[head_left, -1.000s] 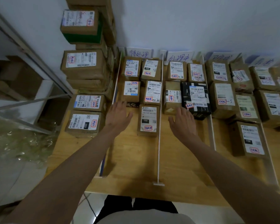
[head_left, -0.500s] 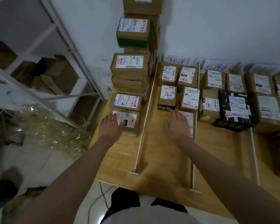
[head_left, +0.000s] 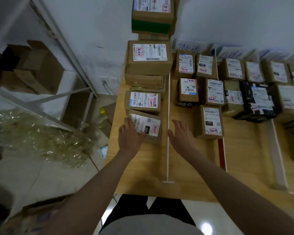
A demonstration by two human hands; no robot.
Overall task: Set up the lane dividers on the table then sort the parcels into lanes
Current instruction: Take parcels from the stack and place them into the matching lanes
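A wooden table (head_left: 143, 167) carries cardboard parcels with white labels, split into lanes by thin white dividers. My left hand (head_left: 129, 134) lies with straight fingers on the near left corner of the nearest parcel (head_left: 148, 128) of the unsorted pile at the table's left edge. My right hand (head_left: 182, 138) hovers flat and holds nothing, just right of the first white divider (head_left: 168, 124). A second divider (head_left: 223, 155) stands further right, beside a parcel marked 150 (head_left: 210, 122).
A tall stack of parcels (head_left: 149, 58) rises behind the nearest one, against the white wall. Handwritten lane signs (head_left: 188, 47) lean on the wall. A black-wrapped parcel (head_left: 256, 102) lies in a right lane. A metal shelf (head_left: 58, 48) and crumpled plastic wrap (head_left: 41, 136) are left.
My view has swung left. Both hands moved left with it: the left one from the first lane onto the nearest unsorted parcel, the right one to beside the first divider.
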